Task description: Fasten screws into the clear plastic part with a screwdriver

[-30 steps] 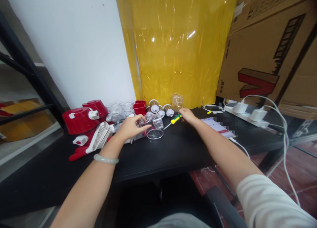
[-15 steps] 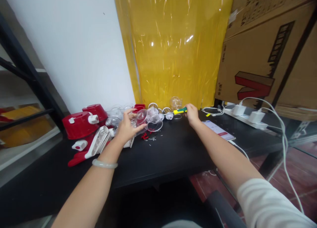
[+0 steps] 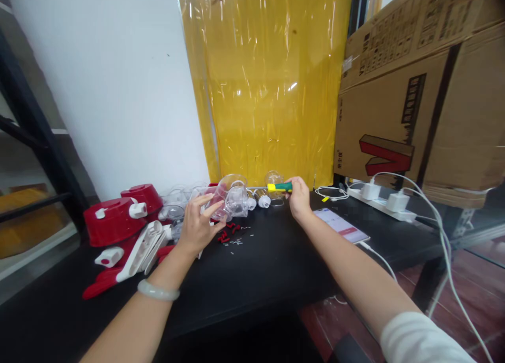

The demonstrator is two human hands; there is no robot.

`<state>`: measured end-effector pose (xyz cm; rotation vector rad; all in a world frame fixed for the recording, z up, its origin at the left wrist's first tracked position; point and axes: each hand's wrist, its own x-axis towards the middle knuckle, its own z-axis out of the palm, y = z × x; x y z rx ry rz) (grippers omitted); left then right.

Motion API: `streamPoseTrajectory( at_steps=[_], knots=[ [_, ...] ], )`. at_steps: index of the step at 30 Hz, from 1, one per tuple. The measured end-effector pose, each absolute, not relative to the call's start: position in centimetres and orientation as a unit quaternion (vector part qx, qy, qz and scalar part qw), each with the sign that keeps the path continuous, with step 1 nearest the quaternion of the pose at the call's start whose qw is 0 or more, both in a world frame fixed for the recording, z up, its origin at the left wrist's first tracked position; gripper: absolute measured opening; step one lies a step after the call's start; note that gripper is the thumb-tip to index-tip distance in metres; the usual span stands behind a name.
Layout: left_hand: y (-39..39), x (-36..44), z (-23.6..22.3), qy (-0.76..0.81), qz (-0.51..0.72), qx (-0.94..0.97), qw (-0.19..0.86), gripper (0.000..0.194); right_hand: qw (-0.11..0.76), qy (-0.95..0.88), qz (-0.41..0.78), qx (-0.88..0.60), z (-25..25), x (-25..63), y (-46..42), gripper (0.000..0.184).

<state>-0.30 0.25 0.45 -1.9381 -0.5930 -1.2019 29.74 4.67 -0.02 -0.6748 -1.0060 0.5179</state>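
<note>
My left hand [image 3: 196,225] grips a clear plastic housing [image 3: 231,199] and holds it tilted above the black table [image 3: 256,268]. My right hand [image 3: 299,197] is closed on a screwdriver [image 3: 276,187] with a green and yellow handle, its metal shaft pointing left toward the housing. Small red pieces and several tiny screws [image 3: 231,233] lie on the table just below the housing.
Red domed covers [image 3: 114,220], white parts [image 3: 140,244] and more clear cups [image 3: 177,202] crowd the table's left. A phone [image 3: 340,224], a power strip with chargers [image 3: 381,201] and white cables lie on the right. Yellow film [image 3: 264,84] and cardboard boxes [image 3: 422,100] stand behind.
My left hand has lifted the clear housing off the table, baring red pieces and screws beneath. My right hand has picked up the screwdriver and turned it level toward the housing.
</note>
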Motion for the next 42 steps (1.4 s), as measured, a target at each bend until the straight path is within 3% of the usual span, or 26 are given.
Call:
streamPoseTrajectory(
  at_steps=[19,42],
  knots=[
    [-0.6,-0.1,0.5,-0.260,-0.416,-0.777,0.394,0.060,0.780,-0.469,0.266,-0.317,-0.3,29.7,4.9,0.034],
    [-1.8,1.0,0.7,-0.351,-0.373,-0.833,0.209,0.069,0.754,-0.484,0.294,-0.333,-1.1,30.8,6.4,0.019]
  ],
)
